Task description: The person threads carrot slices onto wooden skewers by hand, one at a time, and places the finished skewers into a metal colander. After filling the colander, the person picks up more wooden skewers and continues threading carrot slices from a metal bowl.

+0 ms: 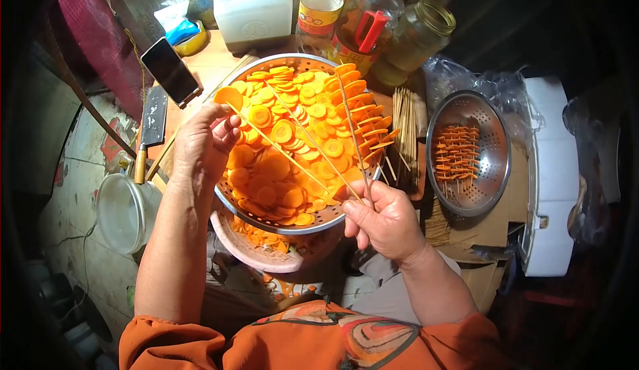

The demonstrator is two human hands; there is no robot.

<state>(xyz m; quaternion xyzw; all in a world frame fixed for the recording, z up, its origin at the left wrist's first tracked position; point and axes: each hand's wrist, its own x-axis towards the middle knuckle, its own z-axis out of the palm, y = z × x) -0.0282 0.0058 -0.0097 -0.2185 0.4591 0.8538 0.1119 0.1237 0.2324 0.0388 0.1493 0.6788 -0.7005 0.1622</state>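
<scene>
Round orange slices (283,131) fill a large perforated metal colander (319,227) in front of me. My left hand (212,137) pinches a wooden skewer (286,154) near its upper end, where an orange slice (228,96) sits at the fingertips. My right hand (381,218) is closed on the lower ends of thin sticks that fan up over the colander. A small orange piece shows by its thumb. Several skewers threaded with orange slices (359,112) lie along the colander's right side.
A smaller colander (496,164) at right holds loaded skewers. Bare skewers (404,130) lie between the colanders. A jug (253,14), bottles (319,10) and a jar stand behind. At left are a phone (170,70), cleaver (154,117) and bucket (126,213). A pink basin (256,260) sits below.
</scene>
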